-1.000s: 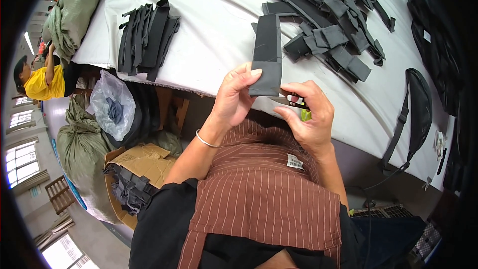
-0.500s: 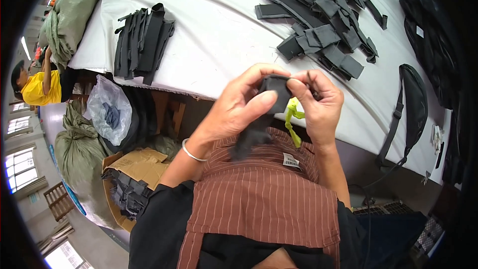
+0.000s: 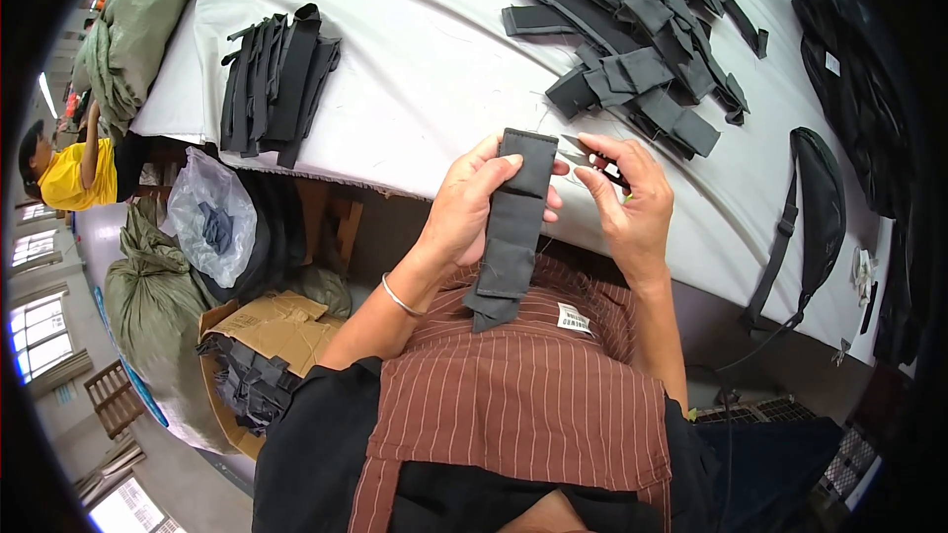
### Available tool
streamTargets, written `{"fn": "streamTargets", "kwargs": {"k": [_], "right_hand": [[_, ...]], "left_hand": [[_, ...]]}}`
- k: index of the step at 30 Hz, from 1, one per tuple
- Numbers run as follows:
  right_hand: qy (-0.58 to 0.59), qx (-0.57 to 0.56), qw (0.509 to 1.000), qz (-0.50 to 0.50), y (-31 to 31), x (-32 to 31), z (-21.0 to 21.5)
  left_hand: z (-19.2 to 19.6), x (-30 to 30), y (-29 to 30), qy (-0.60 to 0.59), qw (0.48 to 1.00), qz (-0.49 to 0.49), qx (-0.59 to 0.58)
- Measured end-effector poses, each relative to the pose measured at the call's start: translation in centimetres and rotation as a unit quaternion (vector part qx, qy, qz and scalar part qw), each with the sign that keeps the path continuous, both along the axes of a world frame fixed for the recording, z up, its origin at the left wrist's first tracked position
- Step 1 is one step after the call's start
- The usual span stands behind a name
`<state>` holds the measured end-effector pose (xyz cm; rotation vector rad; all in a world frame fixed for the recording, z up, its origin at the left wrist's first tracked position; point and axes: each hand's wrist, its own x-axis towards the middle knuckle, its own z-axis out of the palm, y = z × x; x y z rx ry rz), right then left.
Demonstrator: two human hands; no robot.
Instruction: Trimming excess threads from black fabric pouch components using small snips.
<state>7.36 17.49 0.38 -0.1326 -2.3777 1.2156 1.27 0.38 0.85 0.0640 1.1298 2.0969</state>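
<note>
Left fingers (image 3: 502,172) pinching strip (image 3: 515,222), right fingers (image 3: 620,150) curled

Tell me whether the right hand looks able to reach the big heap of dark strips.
Probably yes: the heap lies just beyond the right hand, with nothing visible blocking the way, though the snips it holds might hinder grasping.

Just behind the left grip (image 3: 464,202), a slim silvery bangle (image 3: 397,298) rings the wrist. Nearer the body than that and the right grip (image 3: 637,209) lies a reddish-brown apron (image 3: 528,415) with thin pale stripes; a small white label (image 3: 574,318) with dark print sits on it. Farthest from the grips, a black top (image 3: 321,434) flanks the apron's striped strap (image 3: 379,489).
</note>
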Motion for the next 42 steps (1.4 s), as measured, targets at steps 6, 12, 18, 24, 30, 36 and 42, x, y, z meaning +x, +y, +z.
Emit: {"fn": "streamTargets", "kwargs": {"k": [6,12,18,24,30,36,42], "right_hand": [[0.041,0.092,0.995,-0.014,-0.1,-0.3,-0.2],[0.054,0.159,0.985,-0.040,0.2,-0.3,-0.5],[0.004,0.049,0.996,0.071,-1.7,-0.7,1.2],[-0.049,-0.109,0.992,0.027,-0.7,-2.1,-0.9],[-0.030,-0.398,0.916,0.027,0.1,-3.0,0.7],[-0.029,-0.574,0.808,0.131,1.8,-1.5,0.9],[-0.081,-0.501,0.850,0.142,1.1,-0.6,1.1]], "left_hand": [[-0.2,-0.1,0.2,-0.009,1.000,-0.004,0.013],[-0.3,-0.1,0.2,-0.013,1.000,-0.013,0.024],[-1.7,-0.4,-0.1,-0.036,0.997,-0.002,0.067],[-1.9,0.0,0.1,-0.106,0.991,-0.016,0.080],[-1.5,0.1,-0.9,-0.107,0.988,-0.073,0.084],[-0.3,-0.2,-2.3,-0.035,0.998,-0.055,0.020],[1.8,-1.0,-1.9,0.290,0.940,-0.063,-0.171]]}}
